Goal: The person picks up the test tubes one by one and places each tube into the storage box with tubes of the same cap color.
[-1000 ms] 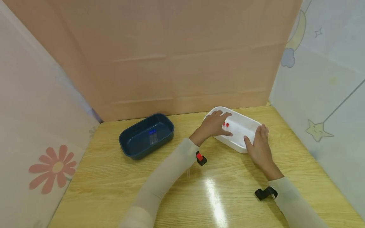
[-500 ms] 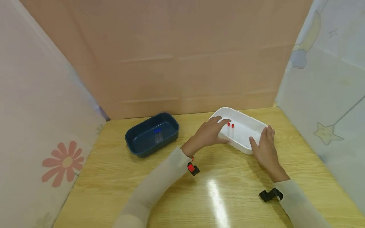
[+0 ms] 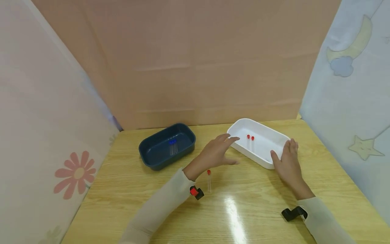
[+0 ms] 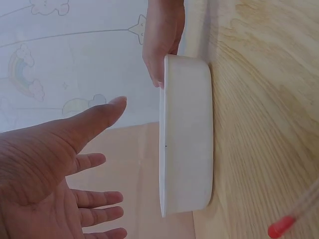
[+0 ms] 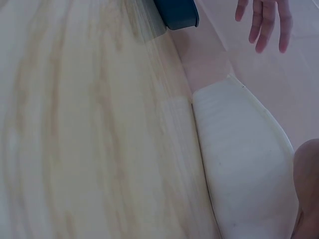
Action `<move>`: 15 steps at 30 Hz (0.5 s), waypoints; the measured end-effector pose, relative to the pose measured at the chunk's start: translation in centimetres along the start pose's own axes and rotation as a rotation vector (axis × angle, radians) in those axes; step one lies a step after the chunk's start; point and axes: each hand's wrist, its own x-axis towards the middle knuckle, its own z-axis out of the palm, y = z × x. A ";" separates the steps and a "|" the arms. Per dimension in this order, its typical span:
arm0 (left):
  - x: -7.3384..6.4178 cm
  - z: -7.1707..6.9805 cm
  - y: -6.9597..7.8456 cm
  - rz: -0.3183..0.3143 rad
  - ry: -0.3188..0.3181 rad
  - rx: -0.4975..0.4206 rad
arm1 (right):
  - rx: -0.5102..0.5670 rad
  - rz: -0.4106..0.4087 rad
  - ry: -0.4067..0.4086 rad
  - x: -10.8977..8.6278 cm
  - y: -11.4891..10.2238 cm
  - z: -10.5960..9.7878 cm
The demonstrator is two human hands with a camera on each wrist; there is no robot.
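Note:
My left hand point(image 3: 214, 152) hovers over the table between the two trays, fingers spread and nothing in it. My right hand point(image 3: 288, 167) holds the right end of the white tray point(image 3: 254, 156), thumb and fingers either side of its corner. Two clear tubes with red caps point(image 3: 250, 141) lie side by side inside this tray. Another red-capped tube point(image 3: 209, 181) lies on the table near my left wrist; its red cap point(image 4: 281, 226) shows at the lower right in the left wrist view. In the right wrist view, the thumb point(image 5: 306, 174) meets the white tray's rim.
A dark blue tray point(image 3: 147, 162) stands left of the white one, with several blue-capped clear tubes point(image 3: 173, 145) in it. Both trays sit near the back of the wooden table point(image 3: 259, 203), before a tan backdrop. Patterned cloth panels close off both sides.
My left hand has drawn back from above the white tray, to the left and nearer me. The red-capped tube on the table now shows fully. My right hand stays at the tray.

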 end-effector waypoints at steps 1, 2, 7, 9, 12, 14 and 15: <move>-0.2 0.0 -0.1 -0.004 -0.002 0.000 | -0.001 -0.002 0.001 0.0 0.1 0.0; -0.4 0.0 -0.3 -0.005 -0.004 -0.005 | -0.001 -0.002 0.002 0.0 0.1 0.0; -1.3 0.0 -1.0 -0.003 -0.011 -0.008 | -0.001 -0.015 0.013 0.2 0.4 0.0; -1.7 0.2 -1.3 -0.013 -0.011 -0.017 | 0.002 -0.020 0.017 0.3 0.4 0.0; -2.4 0.5 -1.9 -0.027 -0.013 -0.029 | 0.005 -0.022 0.018 0.5 0.3 0.1; -2.9 0.7 -2.2 -0.032 -0.013 -0.035 | 0.006 -0.022 0.016 0.5 0.3 0.1; -3.2 0.8 -2.3 -0.032 -0.013 -0.031 | 0.006 -0.021 0.016 0.5 0.3 0.2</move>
